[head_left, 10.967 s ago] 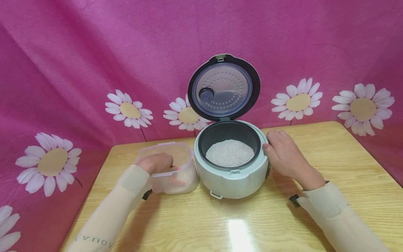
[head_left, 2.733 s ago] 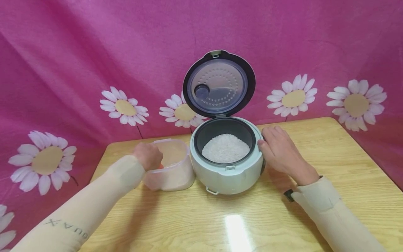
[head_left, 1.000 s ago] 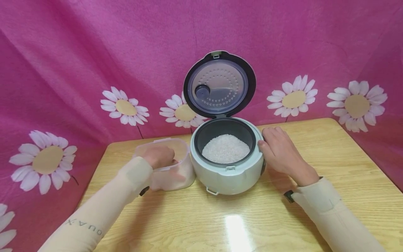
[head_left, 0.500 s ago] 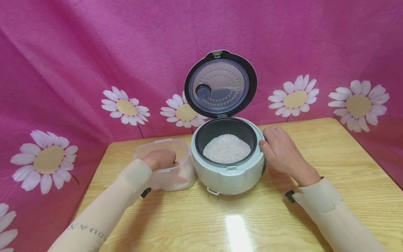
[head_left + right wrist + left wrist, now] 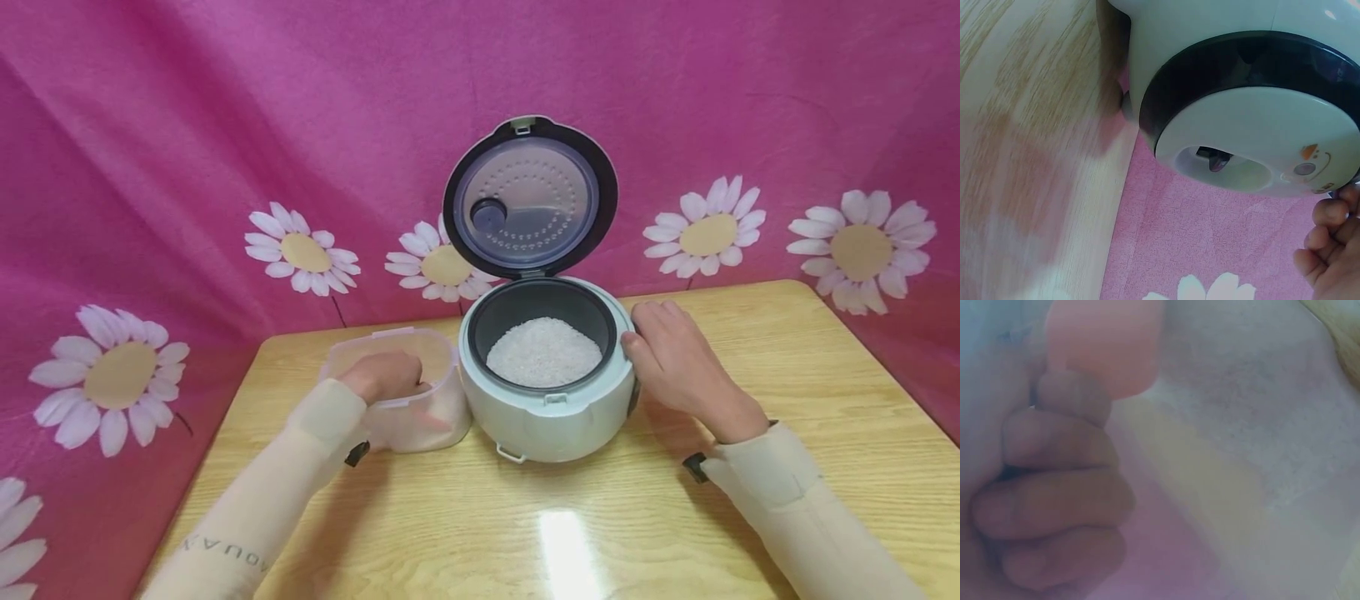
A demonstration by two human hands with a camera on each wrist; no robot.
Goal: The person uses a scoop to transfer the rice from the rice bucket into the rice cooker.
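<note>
My left hand (image 5: 386, 375) reaches down inside a clear plastic container (image 5: 393, 333) that holds white rice (image 5: 1241, 394). Its curled fingers grip a coral plastic scoop (image 5: 1107, 347), seen at the top of the left wrist view; the handle is hidden in the fist. Close on the right of the container stands a white rice cooker (image 5: 547, 429), lid (image 5: 532, 192) raised, with a mound of rice (image 5: 543, 352) in its dark inner pot. My right hand (image 5: 678, 362) holds the cooker's right side, thumb at the rim. In the right wrist view its fingers curl at the cooker's edge.
The wooden table (image 5: 465, 533) carries the container and cooker near its back edge. Behind it hangs a pink cloth (image 5: 360, 125) with large white daisies. A small carrying-handle end (image 5: 510, 454) juts from the cooker's lower front.
The rice in the cooker is more heaped than 11 seconds ago. My left hand has moved from the container's left rim to the right, down inside it. My right hand stays on the cooker.
</note>
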